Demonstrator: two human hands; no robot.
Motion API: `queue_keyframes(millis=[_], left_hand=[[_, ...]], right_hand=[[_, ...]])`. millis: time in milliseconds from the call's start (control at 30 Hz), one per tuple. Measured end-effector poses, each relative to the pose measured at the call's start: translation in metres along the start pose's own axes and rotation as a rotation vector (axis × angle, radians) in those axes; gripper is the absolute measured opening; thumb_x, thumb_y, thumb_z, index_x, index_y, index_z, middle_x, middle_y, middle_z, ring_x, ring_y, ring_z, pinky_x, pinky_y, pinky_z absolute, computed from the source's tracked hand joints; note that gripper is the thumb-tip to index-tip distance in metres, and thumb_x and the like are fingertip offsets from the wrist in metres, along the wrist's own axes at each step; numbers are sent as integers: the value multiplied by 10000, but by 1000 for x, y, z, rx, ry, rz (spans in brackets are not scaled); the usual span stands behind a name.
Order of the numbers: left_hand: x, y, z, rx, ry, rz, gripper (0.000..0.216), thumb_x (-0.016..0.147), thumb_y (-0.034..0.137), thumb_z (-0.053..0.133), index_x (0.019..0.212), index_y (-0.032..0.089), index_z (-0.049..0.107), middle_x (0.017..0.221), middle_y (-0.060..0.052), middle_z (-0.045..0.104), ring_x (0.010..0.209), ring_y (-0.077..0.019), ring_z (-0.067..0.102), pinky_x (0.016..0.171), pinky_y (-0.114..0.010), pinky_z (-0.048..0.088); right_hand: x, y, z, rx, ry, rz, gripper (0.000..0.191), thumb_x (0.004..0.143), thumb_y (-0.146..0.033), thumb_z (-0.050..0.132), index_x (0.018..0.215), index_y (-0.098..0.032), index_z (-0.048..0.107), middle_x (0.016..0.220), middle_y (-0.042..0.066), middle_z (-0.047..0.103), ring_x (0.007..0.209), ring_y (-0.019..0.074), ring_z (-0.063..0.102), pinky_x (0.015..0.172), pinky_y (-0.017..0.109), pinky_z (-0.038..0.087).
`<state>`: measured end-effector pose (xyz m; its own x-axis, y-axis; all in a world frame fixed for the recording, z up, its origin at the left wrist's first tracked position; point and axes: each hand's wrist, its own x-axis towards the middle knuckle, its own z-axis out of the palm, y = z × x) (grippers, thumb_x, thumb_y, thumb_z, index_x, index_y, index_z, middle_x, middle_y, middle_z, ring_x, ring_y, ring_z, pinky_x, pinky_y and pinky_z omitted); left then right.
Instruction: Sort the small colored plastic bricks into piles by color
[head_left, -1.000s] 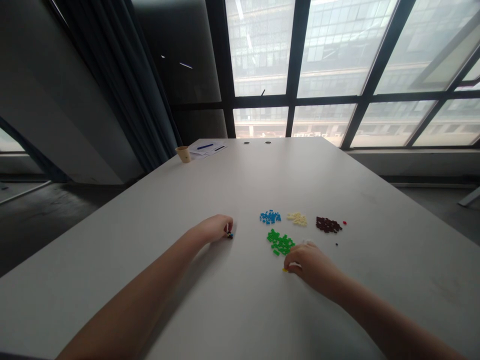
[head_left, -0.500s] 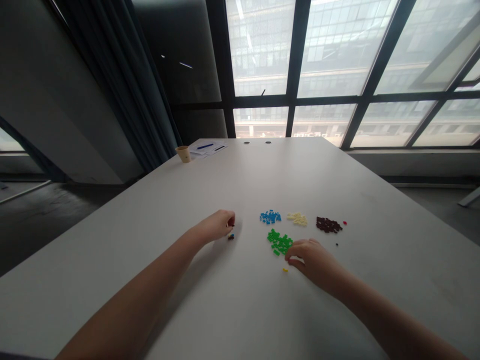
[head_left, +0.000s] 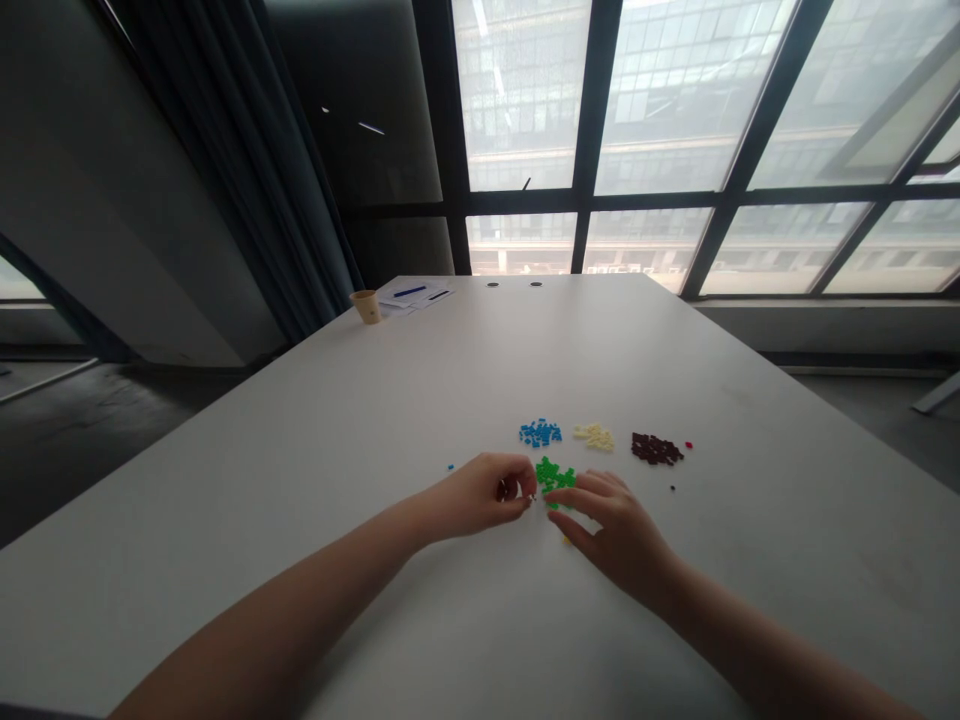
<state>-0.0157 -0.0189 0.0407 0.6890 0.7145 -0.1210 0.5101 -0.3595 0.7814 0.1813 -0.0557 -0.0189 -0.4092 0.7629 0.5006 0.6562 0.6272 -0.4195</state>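
Note:
On the white table [head_left: 375, 420] lie small heaps of tiny pieces sorted by colour: blue [head_left: 541, 433], cream [head_left: 595, 436], dark brown [head_left: 656, 449] and green [head_left: 556, 476]. My left hand [head_left: 484, 492] is curled in a pinch just left of the green heap, holding small pieces too tiny to name. My right hand [head_left: 615, 525] lies with fingers stretched out over the near edge of the green heap, its fingertips close to the left hand's. A yellow piece [head_left: 567, 541] peeks out under the right hand.
A single blue piece [head_left: 450, 467] lies alone to the left, a red piece [head_left: 688, 445] and a dark one [head_left: 672, 488] near the brown heap. A paper cup [head_left: 367, 307] and papers with a pen [head_left: 412, 294] sit at the far left corner. Windows stand behind.
My left hand has left the spot at the left, where one blue piece stays, and moved right to the green heap. My right hand has shifted slightly forward and opened its fingers.

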Motion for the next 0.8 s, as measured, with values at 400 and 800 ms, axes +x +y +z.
queue_keyframes(millis=[400,800], left_hand=[[-1,9,12,-4,58,61,101,736,154,479,836,165,492,698,26,531,570,-59,432,530,-170,357],[4,-12,0,638,260,-54,217,804,168,430,1010,195,492,992,-64,591,917,-170,543,800,-294,410]], right_hand=[[-1,-3,2,39,55,23,125,805,-293,552,876,-250,645,699,13,606,690,143,544,692,289,386],[12,79,-56,-264,148,360,165,773,-318,543,818,-216,664,667,17,596,568,127,510,583,251,369]])
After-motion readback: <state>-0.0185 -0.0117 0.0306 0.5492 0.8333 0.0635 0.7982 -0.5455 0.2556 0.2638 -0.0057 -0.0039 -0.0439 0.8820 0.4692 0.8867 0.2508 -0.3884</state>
